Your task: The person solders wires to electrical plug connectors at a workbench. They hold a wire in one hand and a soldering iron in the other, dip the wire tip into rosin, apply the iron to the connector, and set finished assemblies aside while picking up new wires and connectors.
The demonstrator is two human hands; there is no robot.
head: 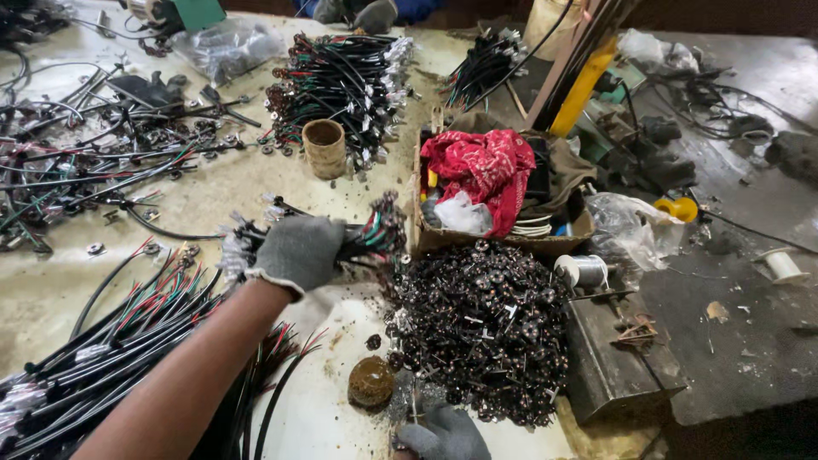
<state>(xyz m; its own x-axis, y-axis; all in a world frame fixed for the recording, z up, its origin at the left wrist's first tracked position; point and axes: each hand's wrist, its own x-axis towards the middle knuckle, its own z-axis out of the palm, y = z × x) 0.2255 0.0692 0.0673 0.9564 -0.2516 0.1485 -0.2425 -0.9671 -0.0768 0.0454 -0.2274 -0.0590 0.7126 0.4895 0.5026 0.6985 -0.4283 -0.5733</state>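
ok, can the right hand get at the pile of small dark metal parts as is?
Probably yes. The right hand sits at the near edge of the pile of dark metal parts, nothing between them. The left hand is busy gripping a cable bundle.

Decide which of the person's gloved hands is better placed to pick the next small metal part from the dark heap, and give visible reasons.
Probably the right hand: it rests empty beside the heap of metal parts. The left hand is shut on a bundle of cables.
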